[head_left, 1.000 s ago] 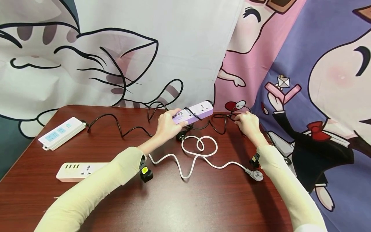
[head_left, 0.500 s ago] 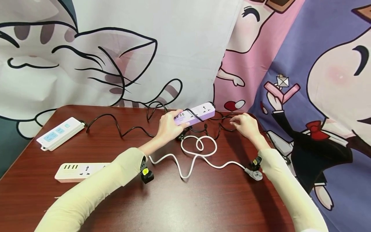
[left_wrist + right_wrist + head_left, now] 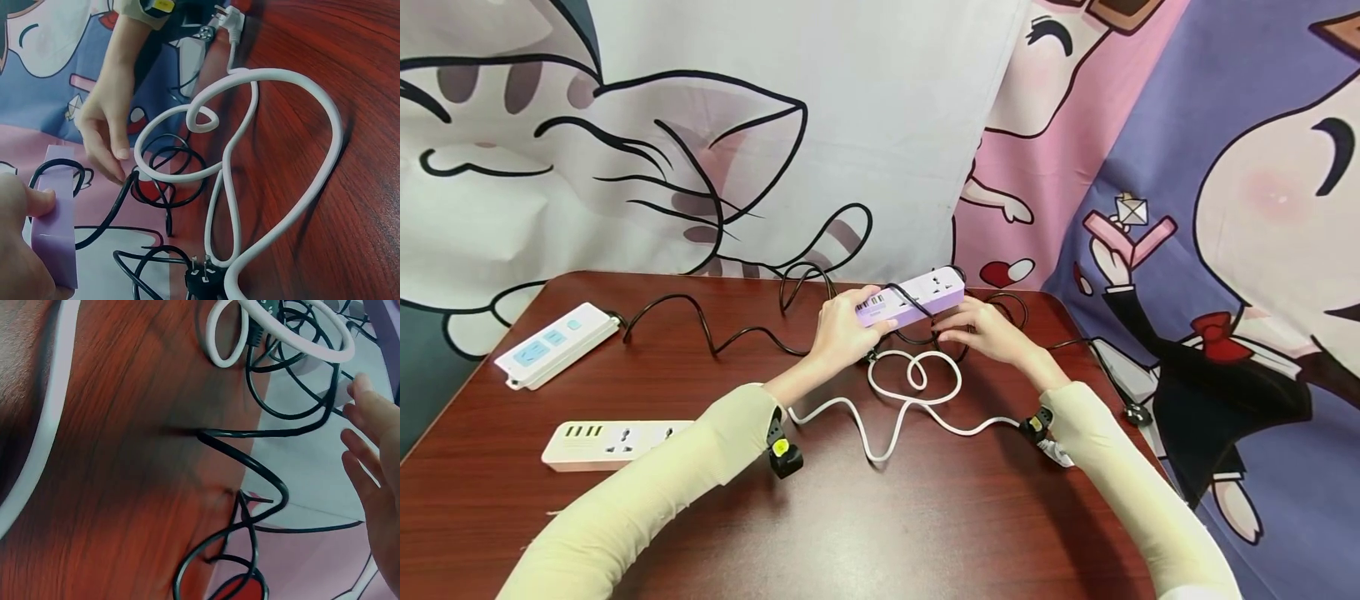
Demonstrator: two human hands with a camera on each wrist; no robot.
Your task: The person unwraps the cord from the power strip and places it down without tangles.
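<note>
A white and purple power strip (image 3: 922, 291) is held in my left hand (image 3: 844, 330) above the back of the table, its right end tilted up. One loop of black cord wraps across the strip's top. My right hand (image 3: 987, 330) is beside the strip's right end, its fingers loosely extended and apart. In the right wrist view a black cord (image 3: 250, 463) runs past those fingers; whether a fingertip touches it, I cannot tell. Below the strip, a black plug (image 3: 203, 281) with bare prongs shows in the left wrist view.
A white cord (image 3: 847, 400) curls across mid-table to its plug (image 3: 1056, 452), partly behind my right wrist. On the left lie a blue-and-white power strip (image 3: 561, 343) and a pale power strip (image 3: 613, 444) partly covered by my left sleeve. A printed cloth (image 3: 910, 125) hangs behind.
My right hand has moved left from the black cord coils at the back right to the strip's right end. The held strip has shifted slightly right.
</note>
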